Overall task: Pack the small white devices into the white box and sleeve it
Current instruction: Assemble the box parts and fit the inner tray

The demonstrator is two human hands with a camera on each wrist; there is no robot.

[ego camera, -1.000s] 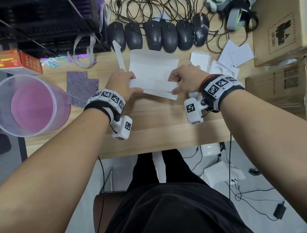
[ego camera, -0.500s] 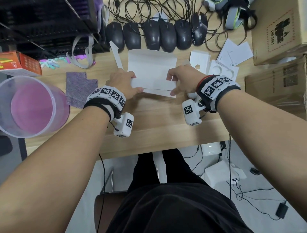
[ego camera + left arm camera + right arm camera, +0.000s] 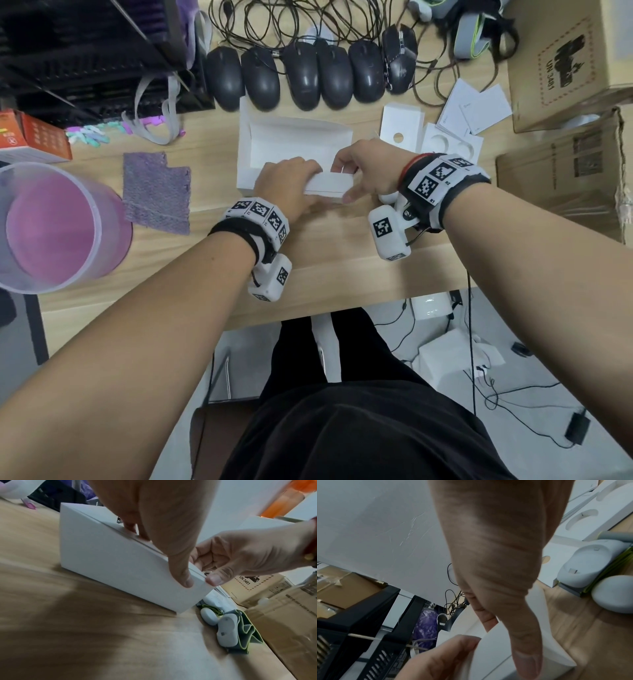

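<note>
On woodgrain desk (image 3: 342,260): both hands, left (image 3: 286,186), right (image 3: 371,171), pinch smooth rectangular white box (image 3: 327,183).

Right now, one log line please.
step: closing white cardboard box | left hand: grips box | right hand: pinches box end | small white devices: on wooden desk

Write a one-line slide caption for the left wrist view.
Both hands, left hand and right hand, grip the white box on the wooden desk, small white devices lying beside it.
</note>
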